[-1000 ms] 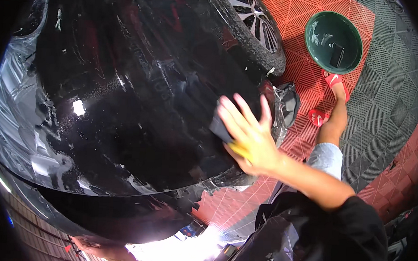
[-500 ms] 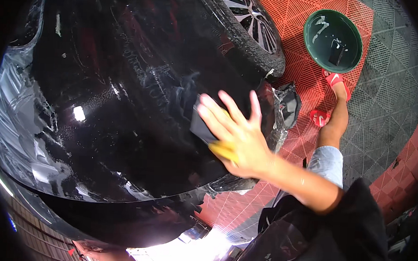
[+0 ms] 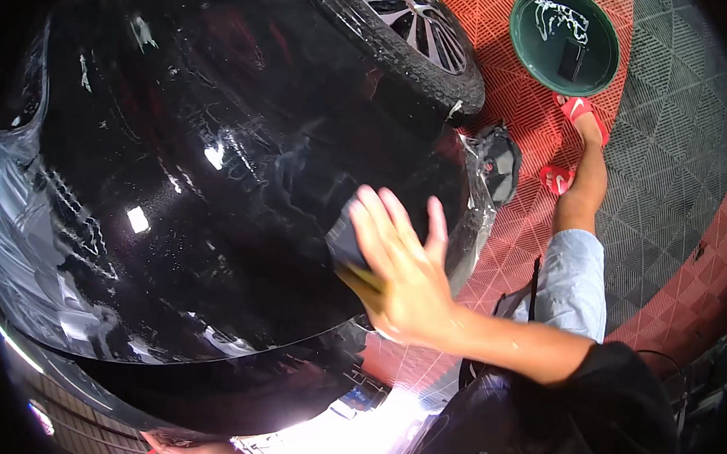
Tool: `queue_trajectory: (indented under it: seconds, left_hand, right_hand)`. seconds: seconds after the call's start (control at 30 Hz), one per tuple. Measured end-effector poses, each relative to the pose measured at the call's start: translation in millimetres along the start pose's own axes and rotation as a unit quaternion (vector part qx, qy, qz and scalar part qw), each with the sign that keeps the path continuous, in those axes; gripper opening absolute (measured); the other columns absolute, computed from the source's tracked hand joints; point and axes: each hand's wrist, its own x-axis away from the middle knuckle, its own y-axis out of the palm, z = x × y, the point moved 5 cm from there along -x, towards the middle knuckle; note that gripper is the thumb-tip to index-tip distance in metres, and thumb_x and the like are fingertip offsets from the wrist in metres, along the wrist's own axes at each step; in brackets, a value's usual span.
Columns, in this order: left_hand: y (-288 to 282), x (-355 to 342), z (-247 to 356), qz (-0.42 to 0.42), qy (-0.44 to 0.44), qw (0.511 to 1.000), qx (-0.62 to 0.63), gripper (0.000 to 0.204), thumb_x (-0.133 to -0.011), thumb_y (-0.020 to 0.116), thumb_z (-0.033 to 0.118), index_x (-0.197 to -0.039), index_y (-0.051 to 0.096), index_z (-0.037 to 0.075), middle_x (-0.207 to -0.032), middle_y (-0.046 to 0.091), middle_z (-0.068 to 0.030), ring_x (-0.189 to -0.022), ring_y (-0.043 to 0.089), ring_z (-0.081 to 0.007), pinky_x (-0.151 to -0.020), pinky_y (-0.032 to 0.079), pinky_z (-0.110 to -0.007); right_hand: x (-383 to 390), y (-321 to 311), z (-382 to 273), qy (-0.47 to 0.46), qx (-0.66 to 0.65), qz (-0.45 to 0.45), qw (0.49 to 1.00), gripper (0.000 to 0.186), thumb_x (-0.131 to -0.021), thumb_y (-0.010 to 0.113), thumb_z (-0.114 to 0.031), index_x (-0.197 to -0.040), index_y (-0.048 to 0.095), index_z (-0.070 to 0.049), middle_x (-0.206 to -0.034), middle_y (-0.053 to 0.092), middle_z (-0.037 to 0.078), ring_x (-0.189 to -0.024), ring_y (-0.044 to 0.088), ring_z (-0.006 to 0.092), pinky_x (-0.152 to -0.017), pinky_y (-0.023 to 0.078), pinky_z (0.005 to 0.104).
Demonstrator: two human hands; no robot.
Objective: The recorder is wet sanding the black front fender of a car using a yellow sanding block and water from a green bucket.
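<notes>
My right hand [image 3: 406, 283] lies palm down on a glossy black car body panel [image 3: 237, 286]. Its fingers stretch out over a small pad [image 3: 346, 241], dark grey with a yellow part by the thumb side, and press it against the paint. The thumb is hidden. Streaks of whitish residue and droplets mark the panel around the hand. At the bottom left, a strip of skin that looks like my left hand [image 3: 195, 451] shows beside something red; its fingers are mostly cut off.
A spoked wheel [image 3: 415, 24] stands beyond the panel. A green tub [image 3: 514, 58] of water with foam and a dark rectangular piece sits on red and grey floor tiles [image 3: 670, 185]. My leg in a red slide [image 3: 579, 108] is at right. Wrinkled clear film [image 3: 31, 210] covers the panel's left.
My right hand and the pad have slid down the panel, toward its lower edge. The view has shifted too, so the tub and wheel sit higher. More of the bottom-left hand shows.
</notes>
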Motion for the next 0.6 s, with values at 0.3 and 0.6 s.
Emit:
queue_trajectory:
  seconds: [0.3, 0.6]
  left_hand:
    - [-7.5, 3.5, 12.7, 0.023, 0.013, 1.000, -0.012, 0.042, -0.110, 0.034, 0.035, -0.137, 0.053, 0.010, -0.128, 0.059, -0.0090, -0.113, 0.057, -0.0240, -0.098, 0.046, -0.037]
    - [-26.7, 13.7, 8.0, 0.101, 0.287, 0.865, -0.400, 0.046, -0.108, 0.040, 0.042, -0.135, 0.055, 0.008, -0.118, 0.063, -0.0119, -0.103, 0.063, -0.0245, -0.088, 0.053, -0.038]
  right_hand:
    - [-29.0, -0.3, -10.4, 0.011, -0.051, 0.002, 0.999, 0.085, -0.080, 0.074, -0.025, -0.151, 0.034, 0.000, -0.154, 0.039, 0.022, -0.145, 0.034, 0.0393, -0.116, 0.007, 0.0641]
    - [-43.3, 4.6, -22.0, -0.033, -0.061, -0.003, 0.998, 0.087, -0.081, 0.076, -0.032, -0.150, 0.035, 0.004, -0.153, 0.038, 0.027, -0.146, 0.031, 0.0440, -0.115, 0.012, 0.0651]
